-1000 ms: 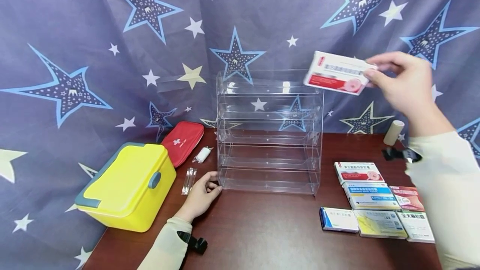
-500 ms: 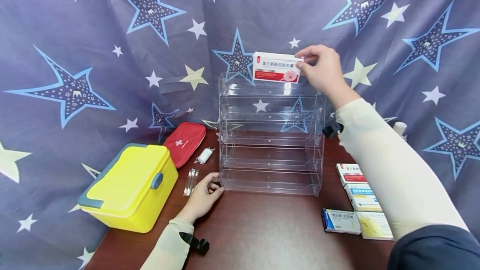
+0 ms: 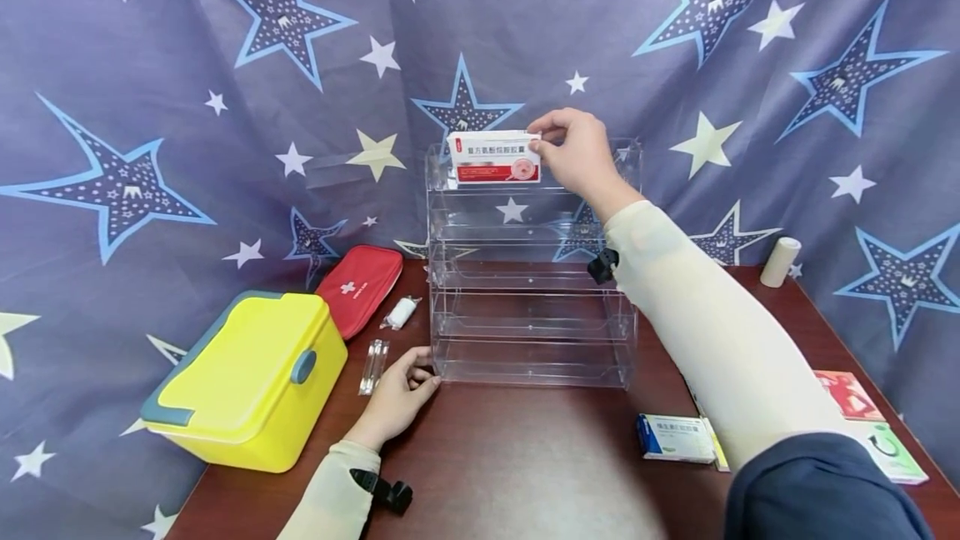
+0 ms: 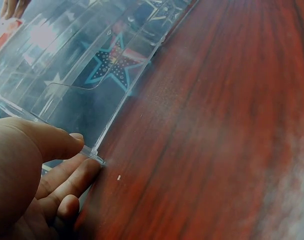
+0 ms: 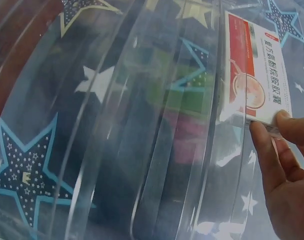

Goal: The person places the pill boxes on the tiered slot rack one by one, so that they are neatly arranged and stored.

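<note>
From the head view, my right forearm covers most of the packets on the table's [image 3: 525, 473] right side; only a blue-and-white box [image 3: 675, 437], a red packet [image 3: 847, 394] and a green-marked one [image 3: 888, 452] peek out, their print too small to read. My right hand [image 3: 577, 152] pinches the red-and-white medicine box [image 3: 493, 157] at its right end, holding it at the left of the top tier of the clear acrylic rack [image 3: 532, 332]. Its characters are there, but I cannot make them out. My left hand [image 3: 397, 394] rests at the rack's lower left corner, fingers loosely curled against it. Bare tabletop lies in front of the rack. To the left sit a yellow case [image 3: 247, 377], a red first-aid pouch [image 3: 358, 287] with a white cross, a small wrapped roll [image 3: 402, 312] and a clear packet [image 3: 373, 365]; a tan roll [image 3: 780, 262] stands far right.

At my left wrist, my fingers [image 4: 67, 185] touch the rack's [image 4: 92, 80] bottom corner edge, with my thumb lying over it; open wood runs off to the right.

At my right wrist, thumb and fingertips [image 5: 272, 150] clamp the box's [image 5: 254, 75] lower corner behind the rack's [image 5: 117, 150] clear front lip. Its Chinese lettering is blurred.
</note>
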